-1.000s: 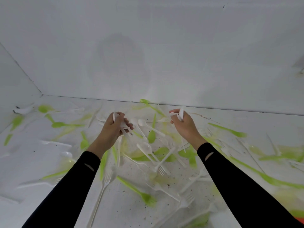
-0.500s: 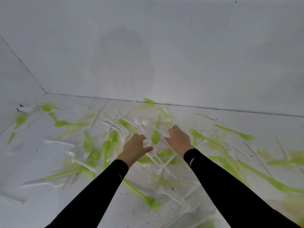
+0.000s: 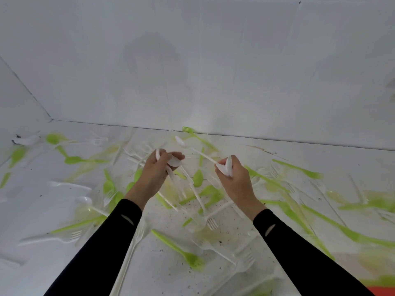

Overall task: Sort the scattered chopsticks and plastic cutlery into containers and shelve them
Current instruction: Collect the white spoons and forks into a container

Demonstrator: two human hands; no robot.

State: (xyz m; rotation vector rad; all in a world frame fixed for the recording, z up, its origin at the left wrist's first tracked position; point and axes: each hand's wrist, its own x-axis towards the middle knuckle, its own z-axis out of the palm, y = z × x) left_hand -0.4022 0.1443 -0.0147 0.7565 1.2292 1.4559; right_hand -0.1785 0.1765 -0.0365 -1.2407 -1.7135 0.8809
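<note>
Left hand (image 3: 155,176) and right hand (image 3: 238,182) each clutch a small bunch of white cutlery, raised above the litter.
The left bunch (image 3: 173,161) shows spoon bowls at the fingertips, with handles trailing below the palm. The right bunch (image 3: 227,167) pokes up out of curled fingers. Sorting looks barely begun: a green fork (image 3: 188,256), a green spoon (image 3: 197,178), a white fork (image 3: 72,236) and many more lie strewn across the white surface (image 3: 64,274). No container or shelf is in view. Black-sleeved forearms reach forward with the hands well apart.
</note>
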